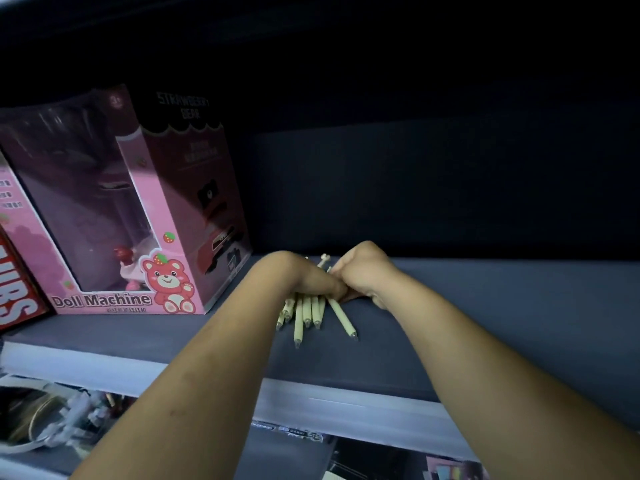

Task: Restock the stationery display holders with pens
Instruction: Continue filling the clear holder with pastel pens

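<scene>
Several pale cream pens (306, 315) lie in a bundle on a dark grey shelf (485, 323), tips pointing toward me. My left hand (304, 273) lies over the top of the bundle with its fingers curled round the pens. My right hand (363, 271) meets it from the right, fingers curled on the same bundle near the pens' far ends. One pen (343, 318) splays out to the right of the others. A small decorated pen top (324, 260) sticks up between my two hands. No display holder is in sight.
A pink "Doll Machine" toy box (138, 209) stands on the shelf to the left, with a red box (17, 289) beside it at the far left. The shelf's white front edge (346, 407) runs below my arms. Cluttered goods (52, 420) sit on the lower shelf.
</scene>
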{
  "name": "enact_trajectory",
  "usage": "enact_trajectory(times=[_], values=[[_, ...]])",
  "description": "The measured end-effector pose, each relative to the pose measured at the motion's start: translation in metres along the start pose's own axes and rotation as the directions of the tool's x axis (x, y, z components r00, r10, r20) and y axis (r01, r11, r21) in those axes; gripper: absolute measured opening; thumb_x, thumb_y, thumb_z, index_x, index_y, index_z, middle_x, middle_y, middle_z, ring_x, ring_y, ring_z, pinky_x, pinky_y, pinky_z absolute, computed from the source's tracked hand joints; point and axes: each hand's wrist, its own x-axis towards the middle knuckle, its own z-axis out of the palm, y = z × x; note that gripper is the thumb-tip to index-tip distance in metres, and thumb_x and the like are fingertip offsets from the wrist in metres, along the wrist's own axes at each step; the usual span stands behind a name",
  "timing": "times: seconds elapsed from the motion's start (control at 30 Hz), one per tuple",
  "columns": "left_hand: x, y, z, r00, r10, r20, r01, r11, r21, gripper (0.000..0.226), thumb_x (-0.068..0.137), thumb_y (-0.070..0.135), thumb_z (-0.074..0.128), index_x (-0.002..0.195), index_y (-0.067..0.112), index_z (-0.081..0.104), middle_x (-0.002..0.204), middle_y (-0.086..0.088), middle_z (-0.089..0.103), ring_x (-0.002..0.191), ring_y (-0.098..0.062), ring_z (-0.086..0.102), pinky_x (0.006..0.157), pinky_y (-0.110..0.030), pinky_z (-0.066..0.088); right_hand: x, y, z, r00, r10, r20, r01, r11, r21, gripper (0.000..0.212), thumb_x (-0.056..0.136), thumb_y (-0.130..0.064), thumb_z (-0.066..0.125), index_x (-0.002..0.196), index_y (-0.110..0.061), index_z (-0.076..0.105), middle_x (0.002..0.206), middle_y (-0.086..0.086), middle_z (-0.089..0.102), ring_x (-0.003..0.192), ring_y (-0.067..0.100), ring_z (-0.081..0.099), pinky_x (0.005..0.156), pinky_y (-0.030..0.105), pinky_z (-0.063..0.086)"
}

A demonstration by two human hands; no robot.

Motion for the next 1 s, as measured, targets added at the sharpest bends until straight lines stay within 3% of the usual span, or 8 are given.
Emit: enact_trajectory(times=[0.1, 0.17, 0.27, 0.33, 0.5, 0.7, 0.9, 1.0], values=[[0.003, 0.002, 0.003, 1.0, -0.02, 0.003, 0.02, 0.993, 0.117, 0.031, 0.093, 0.043, 0.051, 0.098, 0.014, 0.059, 0.087, -0.005, 0.057, 0.073, -0.019, 0.052, 0.071, -0.032, 0.046, 0.004, 0.003, 0.001, 0.998, -0.063, -0.025, 0.06, 0.995, -0.08, 0.007, 0.079, -0.004, 0.073, 0.079, -0.007, 0.08, 0.078, 0.017, 0.076, 0.077, 0.037, 0.075, 0.062, 0.035, 0.058], [0.002, 0.003, 0.006, 0.999, -0.035, -0.031, 0.04, 0.984, 0.173, 0.043, 0.089, 0.055, 0.052, 0.105, 0.016, 0.061, 0.094, -0.006, 0.057, 0.085, -0.021, 0.057, 0.078, -0.034, 0.047, 0.007, 0.005, 0.0, 0.995, -0.073, -0.061, 0.066, 0.991, -0.12, 0.012, 0.081, -0.004, 0.068, 0.079, -0.009, 0.078, 0.077, 0.016, 0.075, 0.069, 0.033, 0.073, 0.061, 0.037, 0.059], [0.008, 0.003, 0.014, 0.992, -0.072, -0.106, 0.096, 0.964, 0.249, 0.089, 0.043, 0.072, 0.056, 0.115, 0.021, 0.068, 0.109, -0.006, 0.064, 0.107, -0.027, 0.064, 0.097, -0.041, 0.053, 0.01, 0.009, -0.005, 0.972, -0.188, -0.144, 0.145, 0.953, -0.267, 0.025, 0.084, 0.0, 0.06, 0.101, -0.013, 0.074, 0.104, 0.011, 0.073, 0.092, 0.03, 0.072, 0.082, 0.038, 0.061], [0.013, 0.0, 0.017, 0.983, -0.094, -0.159, 0.132, 0.959, 0.251, 0.101, 0.038, 0.068, 0.057, 0.125, 0.018, 0.063, 0.121, -0.011, 0.063, 0.112, -0.031, 0.063, 0.099, -0.045, 0.054, 0.011, 0.01, -0.004, 0.936, -0.35, -0.043, 0.303, 0.86, -0.411, 0.046, 0.085, 0.002, 0.058, 0.125, -0.018, 0.067, 0.125, 0.011, 0.063, 0.115, 0.029, 0.062, 0.1, 0.035, 0.051], [0.003, -0.019, 0.016, 0.969, -0.063, -0.241, 0.11, 0.977, 0.185, 0.089, 0.082, 0.054, 0.067, 0.151, 0.011, 0.031, 0.141, -0.015, 0.048, 0.122, -0.029, 0.054, 0.09, -0.033, 0.05, 0.01, 0.009, -0.003, 0.932, -0.343, 0.118, 0.355, 0.796, -0.491, 0.042, 0.087, 0.006, 0.053, 0.109, -0.02, 0.077, 0.11, 0.003, 0.072, 0.103, 0.023, 0.067, 0.091, 0.03, 0.054], [0.002, -0.043, 0.014, 0.933, 0.05, -0.357, 0.022, 0.981, 0.195, 0.082, 0.082, 0.037, 0.074, 0.149, 0.013, 0.034, 0.113, -0.004, 0.051, 0.097, -0.024, 0.053, 0.076, -0.031, 0.047, 0.008, 0.008, -0.008, 0.932, -0.355, 0.073, 0.345, 0.807, -0.479, 0.028, 0.089, 0.001, 0.057, 0.084, -0.023, 0.071, 0.1, 0.001, 0.072, 0.095, 0.02, 0.068, 0.086, 0.029, 0.056], [0.006, -0.056, 0.013, 0.869, 0.083, -0.487, -0.021, 0.991, 0.131, 0.062, 0.08, 0.032, 0.074, 0.131, 0.016, 0.043, 0.091, 0.001, 0.052, 0.089, -0.025, 0.056, 0.069, -0.031, 0.042, -0.001, 0.007, -0.006, 0.926, -0.334, 0.174, 0.377, 0.842, -0.387, 0.027, 0.082, 0.003, 0.061, 0.095, -0.018, 0.073, 0.098, 0.004, 0.073, 0.092, 0.021, 0.07, 0.084, 0.036, 0.06], [0.006, -0.06, 0.013, 0.861, 0.079, -0.502, -0.042, 0.995, 0.086, 0.052, 0.077, 0.032, 0.076, 0.118, 0.016, 0.048, 0.093, 0.0, 0.055, 0.088, -0.023, 0.058, 0.064, -0.032, 0.041, -0.006, 0.006, -0.004, 0.913, -0.312, 0.263, 0.399, 0.821, -0.409, 0.026, 0.079, 0.003, 0.069, 0.088, -0.021, 0.074, 0.092, 0.0, 0.073, 0.088, 0.02, 0.072, 0.078, 0.034, 0.06]])
